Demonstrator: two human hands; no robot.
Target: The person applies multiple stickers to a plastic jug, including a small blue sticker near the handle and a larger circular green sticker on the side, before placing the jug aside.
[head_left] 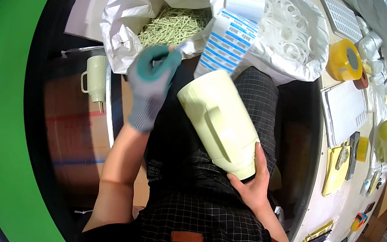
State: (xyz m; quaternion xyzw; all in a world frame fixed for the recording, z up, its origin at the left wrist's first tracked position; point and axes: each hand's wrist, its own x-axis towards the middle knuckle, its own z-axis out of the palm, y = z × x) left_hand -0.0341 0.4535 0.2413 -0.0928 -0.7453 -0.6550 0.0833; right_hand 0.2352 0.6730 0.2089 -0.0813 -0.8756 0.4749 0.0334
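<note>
A pale yellow handled tumbler (pixel 221 120) lies slantwise over my lap, its handle facing up and its wide end pointing up and left. My bare right hand (pixel 255 181) grips its narrow end, thumb and fingers on either side. My left hand (pixel 153 72), in a grey and teal glove, is raised left of the tumbler with fingers curled into a pinch. Something small and pale shows at its fingertips, too blurred to name. Just beyond the tumbler hangs a strip of white and blue labels (pixel 227 43), leading from a label roll (pixel 244 6).
Ahead stand a white sack (pixel 122 10) of pale green sticks and another sack (pixel 314 64) of translucent rings. A similar tumbler (pixel 94 78) is at my left, above cardboard (pixel 76 136). The right-hand table (pixel 326 203) carries yellow tape (pixel 345 61), papers (pixel 344 111) and tools.
</note>
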